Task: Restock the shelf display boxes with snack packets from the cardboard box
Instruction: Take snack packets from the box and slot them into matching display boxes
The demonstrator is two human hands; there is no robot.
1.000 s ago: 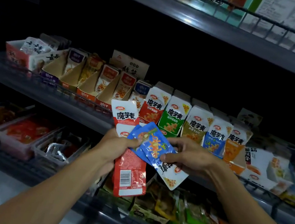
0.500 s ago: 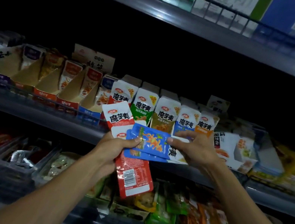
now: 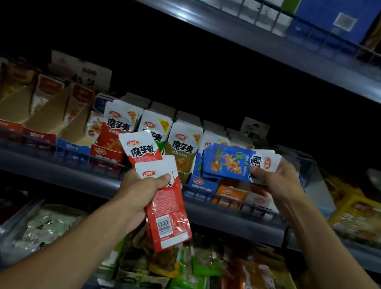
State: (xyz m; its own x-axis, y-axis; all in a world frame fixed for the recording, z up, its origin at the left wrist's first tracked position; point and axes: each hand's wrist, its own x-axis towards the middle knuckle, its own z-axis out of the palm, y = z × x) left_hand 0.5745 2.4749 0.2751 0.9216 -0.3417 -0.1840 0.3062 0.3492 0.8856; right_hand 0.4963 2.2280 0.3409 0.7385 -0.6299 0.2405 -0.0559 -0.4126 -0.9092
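My left hand (image 3: 143, 187) grips a small stack of red-and-white snack packets (image 3: 167, 214) in front of the middle shelf, one packet showing its barcode side. My right hand (image 3: 277, 177) holds a few blue-and-white snack packets (image 3: 227, 161) sideways, right in front of the blue display box (image 3: 204, 185). A row of display boxes with upright white-topped packets stands along the middle shelf: a red box (image 3: 106, 155), a green one (image 3: 181, 153), the blue one and an orange one (image 3: 229, 193). No cardboard box is in view.
A wire rail (image 3: 39, 143) runs along the middle shelf's front edge. Slanted brown display boxes (image 3: 44, 116) stand to the left, yellow cartons (image 3: 365, 216) to the right. The lower shelf holds trays of mixed packets (image 3: 249, 282). The upper shelf (image 3: 206, 17) overhangs above.
My right hand has pulled the blue packets away from the left hand's stack and carried them right and up to the blue display box. The left hand keeps the red packets.
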